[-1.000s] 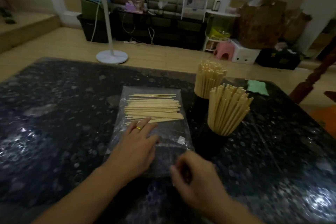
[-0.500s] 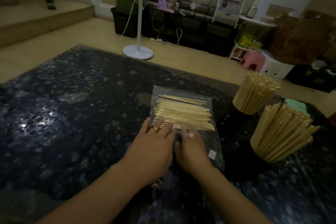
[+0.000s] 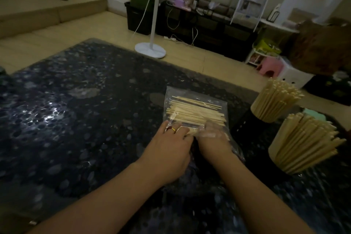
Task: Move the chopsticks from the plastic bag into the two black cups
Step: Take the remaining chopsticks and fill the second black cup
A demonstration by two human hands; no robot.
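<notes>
Two hands [image 3: 169, 150] [image 3: 213, 138] at one plastic bag [image 3: 195, 112], right fingers [image 3: 210, 129] inside, grip unclear; two full black cups [image 3: 245, 119] [image 3: 281, 165].

1. There is a single view, taken from the person's head, looking forward and steeply down over both forearms onto the dark speckled table [image 3: 79, 112].
2. The left hand [image 3: 169, 150] and the right hand [image 3: 214, 140] sit just below the middle of the picture, close to the lens, with the forearms running off the bottom edge.
3. Just beyond the fingertips lies the plastic bag [image 3: 195, 112]; to the right of the fingers, near the right edge, stand the two black cups [image 3: 247, 119].
4. Far beyond the fingers, the wide angle takes in the floor and the white stand [image 3: 151, 48], with lines bowed toward the edges.
5. No second view shares the scene.
</notes>
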